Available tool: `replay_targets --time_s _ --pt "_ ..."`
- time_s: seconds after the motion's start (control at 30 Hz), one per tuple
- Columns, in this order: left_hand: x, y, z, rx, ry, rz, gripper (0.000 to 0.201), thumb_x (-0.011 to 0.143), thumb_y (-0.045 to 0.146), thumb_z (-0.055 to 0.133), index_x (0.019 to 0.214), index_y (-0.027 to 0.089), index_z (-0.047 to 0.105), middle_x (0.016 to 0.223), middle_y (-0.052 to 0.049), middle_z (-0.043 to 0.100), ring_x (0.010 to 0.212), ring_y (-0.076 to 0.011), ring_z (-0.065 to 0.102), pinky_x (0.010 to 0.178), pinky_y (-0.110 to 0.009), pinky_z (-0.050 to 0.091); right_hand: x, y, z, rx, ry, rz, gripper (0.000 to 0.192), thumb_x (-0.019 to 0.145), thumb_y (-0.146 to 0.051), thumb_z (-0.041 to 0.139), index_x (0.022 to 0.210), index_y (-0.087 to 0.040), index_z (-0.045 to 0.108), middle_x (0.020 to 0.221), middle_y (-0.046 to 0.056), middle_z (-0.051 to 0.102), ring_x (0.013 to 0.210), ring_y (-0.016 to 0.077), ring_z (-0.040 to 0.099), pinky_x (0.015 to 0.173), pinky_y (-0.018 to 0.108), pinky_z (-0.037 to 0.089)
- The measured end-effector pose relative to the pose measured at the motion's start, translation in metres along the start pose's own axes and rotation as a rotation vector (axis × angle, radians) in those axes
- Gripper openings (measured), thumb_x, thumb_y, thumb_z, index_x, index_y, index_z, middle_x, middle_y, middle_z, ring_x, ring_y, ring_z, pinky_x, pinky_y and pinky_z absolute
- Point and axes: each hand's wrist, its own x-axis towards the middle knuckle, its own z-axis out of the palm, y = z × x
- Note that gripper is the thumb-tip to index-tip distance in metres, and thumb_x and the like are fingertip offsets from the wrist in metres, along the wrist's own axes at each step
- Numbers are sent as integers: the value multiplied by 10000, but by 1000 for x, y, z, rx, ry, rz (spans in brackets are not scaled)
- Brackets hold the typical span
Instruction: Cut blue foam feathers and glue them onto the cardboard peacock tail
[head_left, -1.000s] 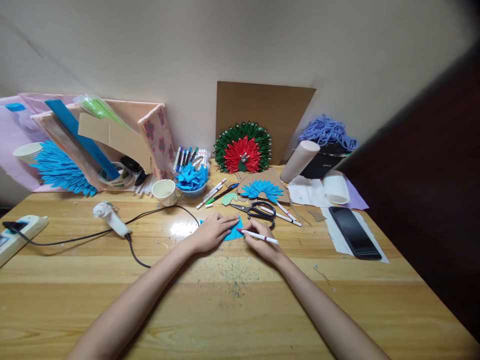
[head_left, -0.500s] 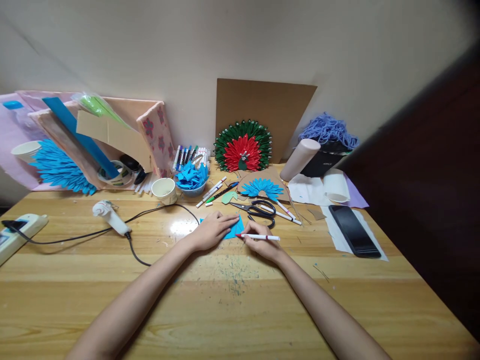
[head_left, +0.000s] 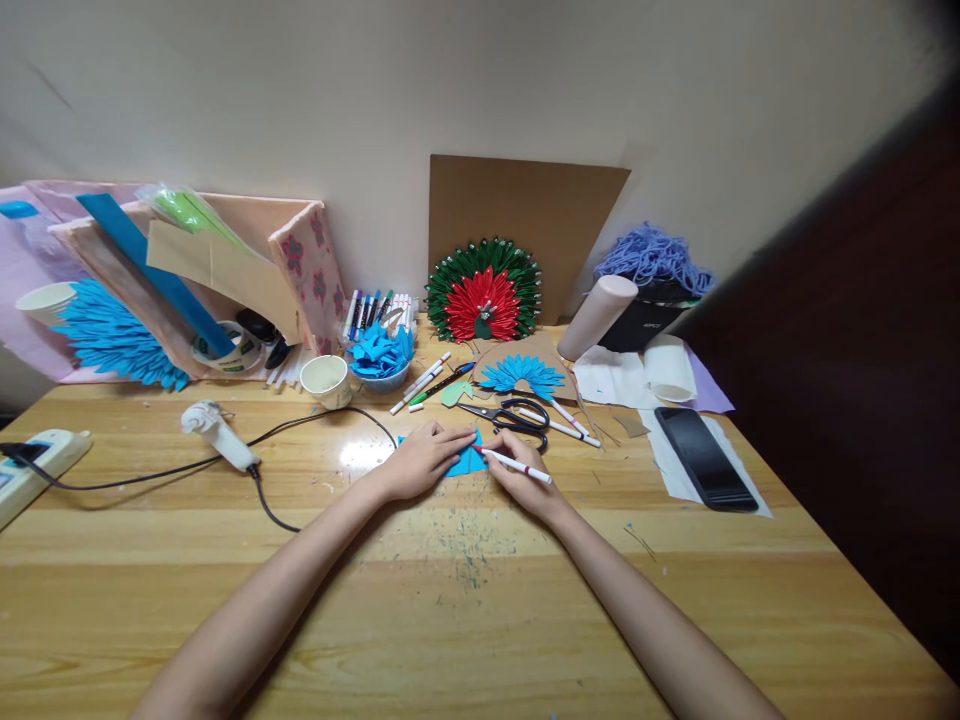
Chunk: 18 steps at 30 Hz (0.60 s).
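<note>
My left hand lies flat with fingers stretched over a piece of blue paper, pressing it to the table and covering much of it. In a pinch, my right hand holds a white marker with a red tip, its tip at the paper's right part. A few lines show on the paper. Just behind my right hand rest black-handled scissors. A fan of blue petals lies on brown cardboard beyond them, next to a light green cutout.
Loose markers and a bowl of blue pieces stand behind my left hand. To the left are a paper cup, a corded white glue gun and a power strip. A phone lies right. A red-green peacock craft leans behind.
The marker in my right hand has swung, its back end now lower, and its tip has moved slightly up along the paper. My left hand stays in place.
</note>
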Motion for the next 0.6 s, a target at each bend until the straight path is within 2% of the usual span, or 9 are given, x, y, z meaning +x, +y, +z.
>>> replay_targets --time_s 0.13,0.6 --pt "0 0 0 1 0 1 430 918 292 295 1347 309 314 1387 34 385 891 -183 415 821 -329 346 1 0 1 -27 3 -15 27 773 -205 496 768 -201 522 726 -11 575 658 140 514 600 239 367" --pt "0 0 0 0 -6 8 441 919 300 290 1359 330 281 1386 19 385 925 -187 425 845 -340 334 0 4 -1 24 36 15 138 708 -149 501 601 -192 425 562 -50 445 538 105 406 496 217 276"
